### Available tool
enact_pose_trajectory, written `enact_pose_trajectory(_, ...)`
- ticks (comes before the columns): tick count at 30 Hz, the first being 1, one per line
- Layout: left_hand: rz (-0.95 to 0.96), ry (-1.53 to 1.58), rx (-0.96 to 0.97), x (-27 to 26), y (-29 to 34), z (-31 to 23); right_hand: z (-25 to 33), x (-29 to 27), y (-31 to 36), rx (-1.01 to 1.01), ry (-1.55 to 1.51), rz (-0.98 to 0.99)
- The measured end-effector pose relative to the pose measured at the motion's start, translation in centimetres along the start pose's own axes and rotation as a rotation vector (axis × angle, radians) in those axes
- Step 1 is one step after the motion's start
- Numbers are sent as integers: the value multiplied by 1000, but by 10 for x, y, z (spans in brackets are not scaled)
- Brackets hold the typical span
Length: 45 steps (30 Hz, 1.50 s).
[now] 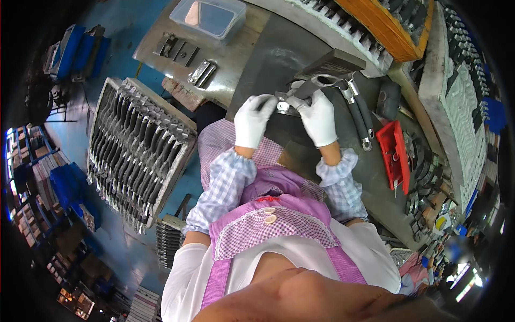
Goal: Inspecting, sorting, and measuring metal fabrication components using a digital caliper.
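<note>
White-gloved, my left hand (251,121) has its fingers pinched together at the left side of a small shiny metal part (283,107) with a round spot on it. What sits between those fingertips is too small to make out. My right hand (318,119), gloved too, is closed on the part from the right, thumb toward the middle. Just beyond the fingers a dark, black-handled piece (307,89) lies against a dark metal block (333,64). Right of my right hand rests a metal tool with two black handles (358,110).
A red plastic bin (393,153) lies on the right, near a black cylindrical object (388,99). Metal fixtures (203,73) and a clear plastic box (209,19) stand at the far left. Trays of black-handled parts flank me, one on the left (182,169), others on the right.
</note>
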<state>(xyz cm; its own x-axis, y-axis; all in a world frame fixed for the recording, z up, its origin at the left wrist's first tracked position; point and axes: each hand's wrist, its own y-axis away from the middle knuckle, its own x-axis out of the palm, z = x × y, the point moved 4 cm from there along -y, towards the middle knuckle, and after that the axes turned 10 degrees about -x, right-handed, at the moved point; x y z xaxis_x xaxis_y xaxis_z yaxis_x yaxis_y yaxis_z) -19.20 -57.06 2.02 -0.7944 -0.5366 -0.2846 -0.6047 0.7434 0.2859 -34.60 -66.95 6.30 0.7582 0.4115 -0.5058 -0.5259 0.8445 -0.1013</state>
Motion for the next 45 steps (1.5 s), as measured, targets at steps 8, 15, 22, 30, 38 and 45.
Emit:
enact_pose_trajectory(8, 26, -108, -56, 25, -11, 14, -61, -9, 39, -138, -69, -229)
enact_pose_trajectory(15, -30, -225, -12, 25, -10, 13, -65, 1, 33, -68, -38, -128)
enact_pose_trajectory(22, 62, -316, 62, 11, -10, 5, -14, -12, 12, 70, -241, -107)
enact_pose_trajectory(30, 634, 91, -71, -120, 36, -7, 89, 77, 26, -804, 128, 258)
enact_pose_trajectory(38, -438, -183, 106, -451, -129, 63, -19, 27, 63, -88, 241, -212)
enact_pose_trajectory(45, -315, -706, -137, -521, -263, 185, -39, 61, 74, -329, 712, -282)
